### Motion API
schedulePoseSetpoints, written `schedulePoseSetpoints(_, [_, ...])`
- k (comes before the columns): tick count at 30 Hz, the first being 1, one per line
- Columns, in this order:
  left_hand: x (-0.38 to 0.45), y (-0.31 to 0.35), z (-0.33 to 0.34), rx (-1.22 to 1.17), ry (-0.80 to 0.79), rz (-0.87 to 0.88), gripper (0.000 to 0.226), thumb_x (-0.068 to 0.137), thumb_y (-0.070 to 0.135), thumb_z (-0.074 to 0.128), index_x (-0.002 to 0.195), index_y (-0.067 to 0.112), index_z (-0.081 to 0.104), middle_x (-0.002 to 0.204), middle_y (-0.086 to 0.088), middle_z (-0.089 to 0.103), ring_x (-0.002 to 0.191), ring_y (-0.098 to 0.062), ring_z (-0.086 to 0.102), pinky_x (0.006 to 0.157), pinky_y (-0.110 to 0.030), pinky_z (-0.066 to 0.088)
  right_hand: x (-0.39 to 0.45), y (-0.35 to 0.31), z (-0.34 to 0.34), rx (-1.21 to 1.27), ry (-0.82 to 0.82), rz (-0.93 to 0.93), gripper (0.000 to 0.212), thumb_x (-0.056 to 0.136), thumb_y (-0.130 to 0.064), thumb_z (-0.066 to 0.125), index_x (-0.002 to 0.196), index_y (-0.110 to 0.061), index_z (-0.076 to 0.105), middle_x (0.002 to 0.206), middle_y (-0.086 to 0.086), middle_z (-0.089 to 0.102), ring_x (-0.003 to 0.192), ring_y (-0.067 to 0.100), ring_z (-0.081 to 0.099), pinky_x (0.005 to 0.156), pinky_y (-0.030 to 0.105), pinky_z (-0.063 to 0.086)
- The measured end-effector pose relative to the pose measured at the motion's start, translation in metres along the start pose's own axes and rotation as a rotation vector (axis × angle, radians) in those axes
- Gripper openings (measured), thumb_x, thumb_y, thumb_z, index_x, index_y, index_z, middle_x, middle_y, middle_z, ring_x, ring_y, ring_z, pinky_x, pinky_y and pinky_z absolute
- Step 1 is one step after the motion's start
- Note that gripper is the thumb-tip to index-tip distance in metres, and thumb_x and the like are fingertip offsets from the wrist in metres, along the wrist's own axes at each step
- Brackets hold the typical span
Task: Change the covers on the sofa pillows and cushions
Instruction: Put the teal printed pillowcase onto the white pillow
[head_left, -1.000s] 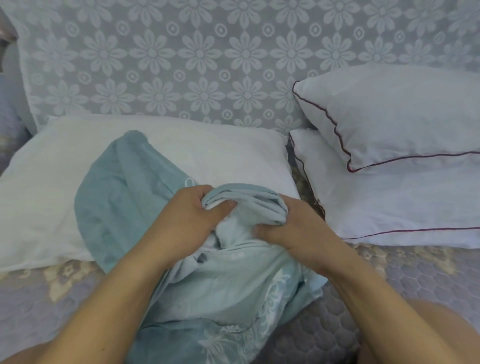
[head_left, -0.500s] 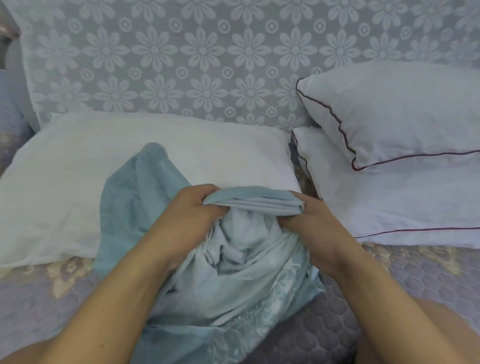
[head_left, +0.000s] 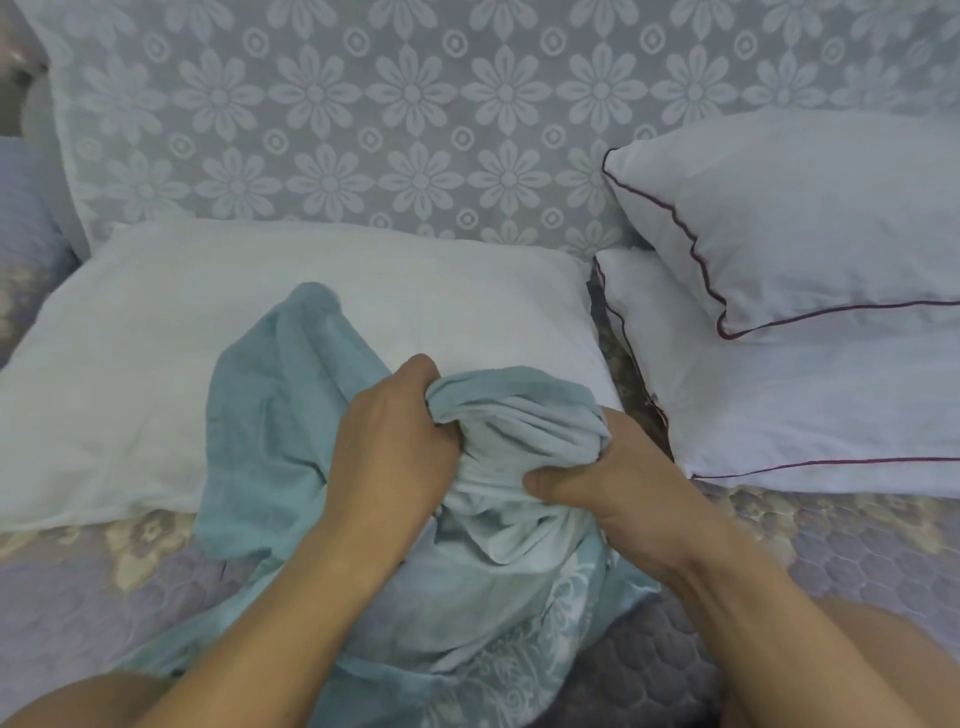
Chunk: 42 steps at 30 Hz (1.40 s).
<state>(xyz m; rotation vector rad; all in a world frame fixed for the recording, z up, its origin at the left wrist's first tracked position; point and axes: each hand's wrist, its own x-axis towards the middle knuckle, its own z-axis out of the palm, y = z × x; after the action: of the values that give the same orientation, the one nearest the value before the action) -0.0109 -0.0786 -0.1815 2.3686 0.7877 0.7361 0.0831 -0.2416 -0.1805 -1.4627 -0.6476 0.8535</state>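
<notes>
Teal cotton fabric, a soft pillow cover with a pale floral print (head_left: 483, 597), is bunched between both hands over the quilted lavender sofa seat (head_left: 857, 561). Its gathered edge is held at the near edge of the bare white rectangular pillow (head_left: 260, 322), and 1 loose flap is draped onto that pillow.

The left hand (head_left: 387, 447) is curled around the left side of the bunched edge. The right hand (head_left: 618, 488) grips the right side, the thumb pressed onto the cloth; the remaining fingers are hidden beneath the fabric, so their spread cannot be told.

The step in hand is judged to be the gathering of the cover toward its opening, before fitting. The next move calls for the opening to be located and spread, then drawn over 1 corner of the bare pillow.

Nothing is seen inside the cover; only folds of its own lining are visible at the mouth. Whether the opening faces the pillow cannot be told.

2 white pillows with dark red piping (head_left: 810, 218) are stacked at the right, against the grey backrest drape with a white daisy pattern (head_left: 363, 104).
</notes>
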Motion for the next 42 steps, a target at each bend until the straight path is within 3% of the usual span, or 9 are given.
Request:
schedulePoseSetpoints(4, [-0.006, 0.000, 0.002, 0.195, -0.008, 0.129, 0.025, 0.081, 0.007, 0.058, 0.074, 0.020, 0.037, 0.061, 0.005, 0.045, 0.055, -0.026, 0.047, 0.049, -0.041, 0.040, -0.005, -0.002, -0.008, -0.424, 0.116, -0.054, 0.094, 0.078, -0.024, 0.083, 0.148, -0.052, 0.027, 0.138, -0.028, 0.050, 0.128, -0.012, 0.044, 0.104, 0.016, 0.041])
schedulePoseSetpoints(6, [-0.015, 0.007, 0.007, 0.255, -0.024, 0.238, 0.028, 0.077, 0.007, 0.058, 0.075, 0.021, 0.034, 0.062, 0.007, 0.041, 0.052, -0.023, 0.044, 0.045, -0.039, 0.039, -0.006, 0.001, 0.005, -0.550, 0.120, -0.167, 0.102, 0.078, -0.025, 0.080, 0.151, -0.055, 0.014, 0.137, -0.031, 0.046, 0.128, -0.011, 0.043, 0.103, 0.015, 0.038])
schedulePoseSetpoints(9, [-0.025, 0.014, 0.011, 0.262, 0.015, 0.393, 0.018, 0.075, 0.008, 0.050, 0.077, 0.021, 0.037, 0.063, 0.006, 0.040, 0.048, -0.018, 0.036, 0.038, -0.033, 0.031, 0.003, 0.014, 0.023, -0.659, 0.203, -0.299, 0.076, 0.083, -0.014, 0.067, 0.147, -0.041, 0.036, 0.103, -0.020, 0.059, 0.096, -0.003, 0.059, 0.086, 0.014, 0.042])
schedulePoseSetpoints(12, [-0.032, 0.007, 0.007, 0.310, 0.163, 0.438, 0.018, 0.069, -0.003, 0.053, 0.076, 0.013, 0.051, 0.065, -0.001, 0.046, 0.051, -0.020, 0.039, 0.038, -0.032, 0.028, 0.008, 0.015, 0.021, -0.836, 0.477, -0.382, 0.039, 0.077, -0.007, 0.061, 0.111, -0.027, 0.059, 0.062, -0.016, 0.048, 0.056, 0.005, 0.051, 0.053, 0.022, 0.037])
schedulePoseSetpoints(18, [-0.044, -0.007, -0.003, 0.227, 0.436, 0.560, 0.029, 0.074, -0.006, 0.064, 0.081, 0.016, 0.046, 0.066, -0.009, 0.053, 0.049, -0.030, 0.050, 0.038, -0.039, 0.038, -0.006, 0.025, 0.022, -1.033, 0.790, -0.819, 0.022, 0.070, -0.006, 0.054, 0.085, -0.019, 0.045, 0.047, -0.001, 0.042, 0.040, 0.020, 0.037, 0.049, 0.024, 0.017])
schedulePoseSetpoints(25, [-0.044, -0.024, -0.006, 0.202, 0.468, 0.620, 0.026, 0.074, -0.013, 0.053, 0.074, 0.012, 0.045, 0.062, -0.010, 0.051, 0.048, -0.027, 0.044, 0.037, -0.037, 0.034, -0.014, 0.034, 0.031, -0.981, 0.565, -1.070, 0.030, 0.050, 0.022, 0.062, 0.048, -0.003, 0.046, 0.051, 0.008, 0.034, 0.048, 0.023, 0.028, 0.045, 0.034, 0.023])
schedulePoseSetpoints(31, [-0.046, -0.036, -0.003, 0.139, 0.390, 0.585, 0.036, 0.068, -0.013, 0.064, 0.084, 0.013, 0.046, 0.076, -0.014, 0.058, 0.061, -0.028, 0.052, 0.048, -0.039, 0.040, -0.013, 0.048, 0.042, -1.012, 0.446, -0.827, 0.018, 0.062, -0.004, 0.045, 0.079, -0.009, 0.044, 0.101, 0.004, 0.046, 0.078, 0.021, 0.045, 0.045, 0.033, 0.039])
schedulePoseSetpoints(36, [-0.053, -0.034, -0.001, 0.085, 0.285, 0.523, 0.031, 0.080, 0.006, 0.062, 0.109, 0.016, 0.057, 0.079, -0.008, 0.065, 0.070, -0.017, 0.053, 0.059, -0.029, 0.042, -0.002, 0.045, 0.043, -0.900, 0.547, -0.578, 0.041, 0.072, -0.023, 0.045, 0.112, -0.028, 0.050, 0.089, -0.004, 0.065, 0.073, 0.015, 0.055, 0.055, 0.028, 0.043])
schedulePoseSetpoints(42, [-0.005, 0.002, -0.067, 0.141, 0.365, 0.327, 0.019, 0.086, 0.033, 0.057, 0.093, 0.019, 0.066, 0.062, 0.006, 0.060, 0.050, -0.018, 0.056, 0.045, -0.027, 0.042, 0.016, -0.032, 0.077, -0.983, 0.512, -0.765, 0.030, 0.080, -0.023, 0.045, 0.102, -0.025, 0.065, 0.062, -0.007, 0.062, 0.049, 0.013, 0.053, 0.047, 0.031, 0.041])
